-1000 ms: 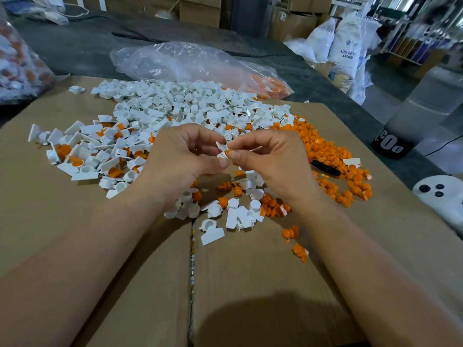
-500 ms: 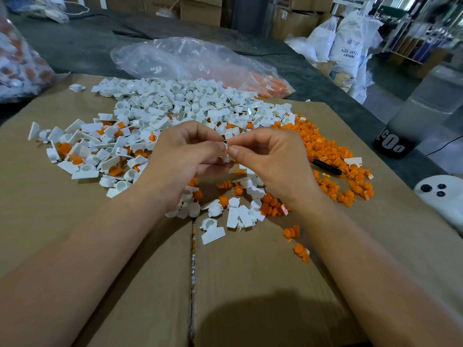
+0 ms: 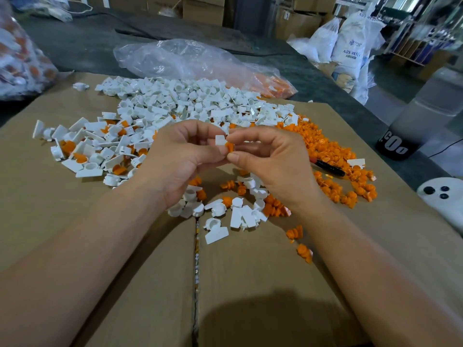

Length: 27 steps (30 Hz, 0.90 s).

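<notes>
My left hand (image 3: 180,156) pinches a small white plastic piece (image 3: 221,140) above the cardboard. My right hand (image 3: 270,159) pinches a small orange plug (image 3: 229,147) and holds it against the white piece. Both hands meet over the middle of the cardboard sheet (image 3: 250,284). A big heap of white pieces (image 3: 175,101) lies behind and left of the hands. A heap of orange plugs (image 3: 333,159) spreads to the right. Some white pieces with orange plugs in them (image 3: 75,156) lie at the left.
A clear plastic bag (image 3: 190,61) lies behind the heaps, another filled bag (image 3: 17,58) at far left. A black marker (image 3: 328,167) rests among the orange plugs. A white device (image 3: 446,199) sits at the right edge, a dark container (image 3: 421,123) beyond it.
The hands have drawn slightly apart at the fingertips. The white piece and the orange plug, hidden between the fingers half a second ago, now show between them.
</notes>
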Tool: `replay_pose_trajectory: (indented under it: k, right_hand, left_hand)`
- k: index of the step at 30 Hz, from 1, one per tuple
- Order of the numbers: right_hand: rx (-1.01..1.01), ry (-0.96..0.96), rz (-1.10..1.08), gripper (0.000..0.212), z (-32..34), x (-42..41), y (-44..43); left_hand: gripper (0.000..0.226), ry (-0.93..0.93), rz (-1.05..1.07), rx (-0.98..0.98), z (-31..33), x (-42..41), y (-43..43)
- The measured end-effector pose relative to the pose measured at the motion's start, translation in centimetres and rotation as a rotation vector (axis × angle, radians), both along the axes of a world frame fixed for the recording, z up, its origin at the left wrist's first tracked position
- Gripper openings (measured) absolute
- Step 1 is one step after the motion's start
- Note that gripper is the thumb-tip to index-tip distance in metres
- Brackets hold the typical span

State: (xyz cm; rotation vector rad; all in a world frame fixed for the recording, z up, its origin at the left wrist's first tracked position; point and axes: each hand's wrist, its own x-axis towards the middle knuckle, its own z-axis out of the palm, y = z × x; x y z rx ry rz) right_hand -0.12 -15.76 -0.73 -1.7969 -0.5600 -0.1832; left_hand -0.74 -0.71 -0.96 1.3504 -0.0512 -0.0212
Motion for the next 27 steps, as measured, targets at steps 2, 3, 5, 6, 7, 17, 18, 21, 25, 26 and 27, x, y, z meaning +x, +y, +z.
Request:
replay_pose_trajectory:
  k: [2, 3, 5, 6, 7, 17, 18, 21, 25, 26, 27]
  right_hand:
    - [0.017, 0.015, 0.008, 0.032, -0.02, 0.06, -0.05]
    - [0.014, 0.003, 0.004, 0.032, -0.02, 0.04, -0.04]
    - [0.005, -0.019, -0.002, 0.033, 0.0, -0.02, 0.03]
    - [0.007, -0.018, -0.001, 0.034, 0.0, -0.04, 0.07]
    - [0.01, -0.012, 0.002, 0.034, -0.02, -0.05, 0.11]
    - [-0.007, 0.007, -0.005, 0.039, 0.05, 0.11, 0.03]
    - [-0.006, 0.007, 0.0, 0.039, 0.02, 0.15, -0.02]
    - [-0.02, 0.0, 0.025, 0.04, -0.03, 0.25, -0.17]
    - [-0.031, -0.046, 0.039, 0.045, -0.26, 0.28, -0.12]
    - [-0.031, -0.056, 0.034, 0.045, -0.31, 0.32, -0.14]
    - [-0.03, -0.059, 0.03, 0.044, -0.36, 0.37, -0.15]
  left_hand:
    - [0.02, -0.005, 0.002, 0.012, 0.01, -0.01, 0.08]
    - [0.018, -0.007, 0.002, 0.028, 0.05, -0.01, 0.13]
    - [0.015, -0.007, 0.009, 0.06, 0.17, 0.01, 0.27]
    - [0.015, -0.009, 0.017, 0.078, 0.23, 0.03, 0.34]
    - [0.015, -0.014, 0.023, 0.101, 0.29, 0.01, 0.38]
    - [0.012, -0.042, 0.069, 0.196, 0.48, -0.26, 0.18]
    - [0.012, -0.033, 0.063, 0.192, 0.52, -0.25, 0.2]
    - [0.012, -0.022, 0.049, 0.183, 0.6, -0.2, 0.26]
    - [0.013, -0.005, 0.024, 0.176, 0.66, -0.21, 0.41]
    - [0.013, 0.005, 0.015, 0.171, 0.67, -0.22, 0.43]
    - [0.013, 0.014, 0.007, 0.165, 0.67, -0.22, 0.44]
